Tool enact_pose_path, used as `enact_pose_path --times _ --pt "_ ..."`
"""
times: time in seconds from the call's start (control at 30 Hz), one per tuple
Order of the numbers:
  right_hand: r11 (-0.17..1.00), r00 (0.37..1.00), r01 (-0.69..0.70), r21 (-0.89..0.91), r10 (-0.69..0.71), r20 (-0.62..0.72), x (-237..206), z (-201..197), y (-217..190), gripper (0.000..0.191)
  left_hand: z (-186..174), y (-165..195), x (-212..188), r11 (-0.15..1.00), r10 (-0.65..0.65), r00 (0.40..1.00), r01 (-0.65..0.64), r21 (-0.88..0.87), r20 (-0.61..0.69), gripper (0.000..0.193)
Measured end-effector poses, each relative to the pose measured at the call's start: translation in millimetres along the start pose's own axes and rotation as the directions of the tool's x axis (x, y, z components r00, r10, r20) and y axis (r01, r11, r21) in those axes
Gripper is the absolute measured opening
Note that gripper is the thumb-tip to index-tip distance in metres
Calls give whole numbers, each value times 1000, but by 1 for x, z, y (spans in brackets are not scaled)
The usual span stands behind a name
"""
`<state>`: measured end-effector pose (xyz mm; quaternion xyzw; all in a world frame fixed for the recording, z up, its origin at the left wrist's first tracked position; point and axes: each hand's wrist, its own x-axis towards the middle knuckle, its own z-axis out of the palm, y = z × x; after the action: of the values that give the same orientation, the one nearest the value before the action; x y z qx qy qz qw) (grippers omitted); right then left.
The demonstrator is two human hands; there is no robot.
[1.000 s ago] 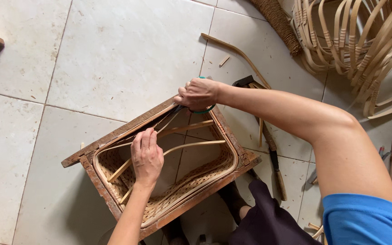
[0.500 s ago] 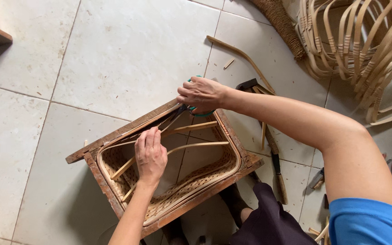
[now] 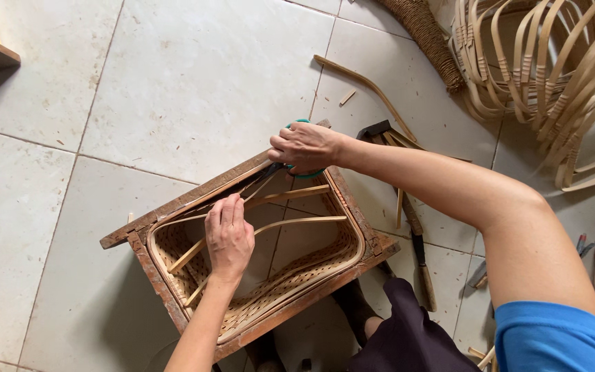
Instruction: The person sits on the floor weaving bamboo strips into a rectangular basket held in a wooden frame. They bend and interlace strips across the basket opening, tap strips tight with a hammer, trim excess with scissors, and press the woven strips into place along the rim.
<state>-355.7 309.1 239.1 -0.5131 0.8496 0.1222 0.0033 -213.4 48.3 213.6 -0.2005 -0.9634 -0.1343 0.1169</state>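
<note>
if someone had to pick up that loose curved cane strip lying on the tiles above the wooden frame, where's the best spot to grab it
Grip the curved cane strip near its middle, coming straight down from above. It lies flat on the bare tile floor, and that middle stretch is clear on both sides. Its lower end runs in among the tools close to the right hand, so a grip there would likely be crowded.

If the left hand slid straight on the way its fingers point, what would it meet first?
Likely the scissor blades that the right hand holds along the wooden frame's far rail, just beyond the left hand; their relative depth is unclear.
</note>
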Motion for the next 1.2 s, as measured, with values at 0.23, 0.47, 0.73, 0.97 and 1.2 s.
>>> enact_pose_path --times 0.23,0.47,0.73,0.97,1.2 --pt "993 995 98 71 -98 -2 4 22 5 26 4 -3 -1 999 11 1000 -12 52 19 47" --pt "988 991 125 89 -128 32 5 28 6 27 2 -3 -5 999 -8 999 7 42 33 48" --pt "999 1000 -16 -38 15 -12 9 7 -9 65 -2 4 2 999 -43 999 43 0 23 45" --pt "999 998 53 10 -53 -36 10 19 -4 35 -4 3 1 999 -36 999 35 18 27 46" --pt "999 991 48 14 -49 124 12 9 -4 40 -1 -1 0 999 -34 999 34 -2 39 48"
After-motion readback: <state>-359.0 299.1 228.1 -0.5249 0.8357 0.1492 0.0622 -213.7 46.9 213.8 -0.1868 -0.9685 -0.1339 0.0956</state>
